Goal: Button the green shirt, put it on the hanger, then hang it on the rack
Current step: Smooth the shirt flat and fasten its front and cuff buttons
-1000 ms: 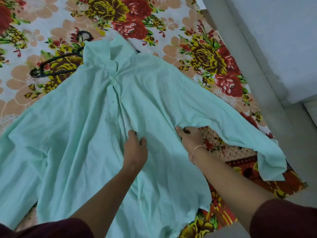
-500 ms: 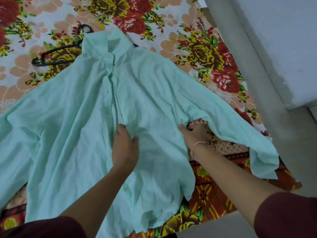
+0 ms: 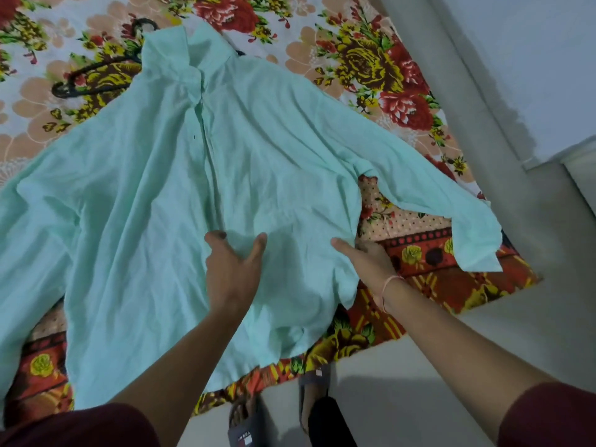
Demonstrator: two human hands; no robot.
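Observation:
The pale green shirt (image 3: 264, 162) lies front up on the bed, its sleeves spread to both sides and its placket running down from the collar. A black hanger (image 3: 93, 77) lies at the upper left, partly under the collar. My left hand (image 3: 232, 269) rests on the lower front near the placket, with a fold of cloth between thumb and fingers. My right hand (image 3: 367, 262) holds the shirt's right side edge, thumb on top and fingers hidden beneath the cloth. No rack is in view.
The floral bedsheet (image 3: 371, 59) covers the bed, whose near edge runs below the shirt's hem. Grey floor (image 3: 532, 317) lies to the right and below, with my sandalled feet (image 3: 309, 411) at the bottom. A pale wall (image 3: 532, 59) rises at the upper right.
Both hands have slid down the shirt toward me. The right hand went from the armpit area to the side edge, and the cloth lies flatter.

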